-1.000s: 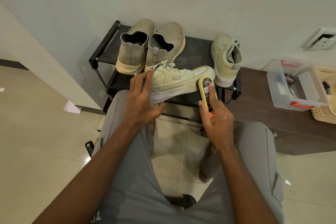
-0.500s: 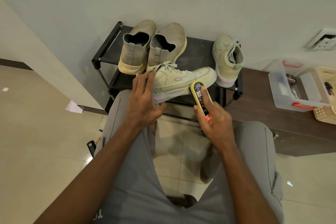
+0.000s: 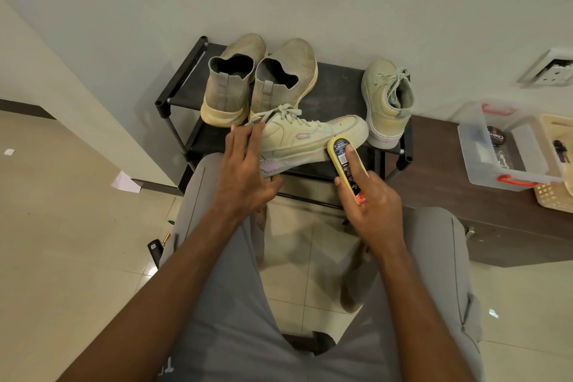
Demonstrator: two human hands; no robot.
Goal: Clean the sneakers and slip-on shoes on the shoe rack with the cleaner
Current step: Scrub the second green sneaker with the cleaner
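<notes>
My left hand [image 3: 245, 167] grips the heel end of a pale laced sneaker [image 3: 313, 138], held sideways in front of the black shoe rack [image 3: 338, 93] with its toe to the right. My right hand [image 3: 372, 205] holds a yellow shoe cleaner [image 3: 345, 164], index finger along its top, and its far end touches the sneaker's sole edge near the toe. The other sneaker [image 3: 387, 102] stands on the rack's right end. Two beige slip-on shoes [image 3: 260, 84] stand on the rack's left, heels toward me.
A dark wooden cabinet [image 3: 440, 170] stands right of the rack, carrying a clear plastic box [image 3: 508, 149] with red latches and a cream basket [image 3: 558, 195]. My knees in grey trousers frame the tiled floor. A small dark object [image 3: 156, 250] lies on the floor at left.
My right hand has drawn the cleaner leftward and down along the sneaker's sole edge, away from the toe tip. My left hand keeps its hold on the heel.
</notes>
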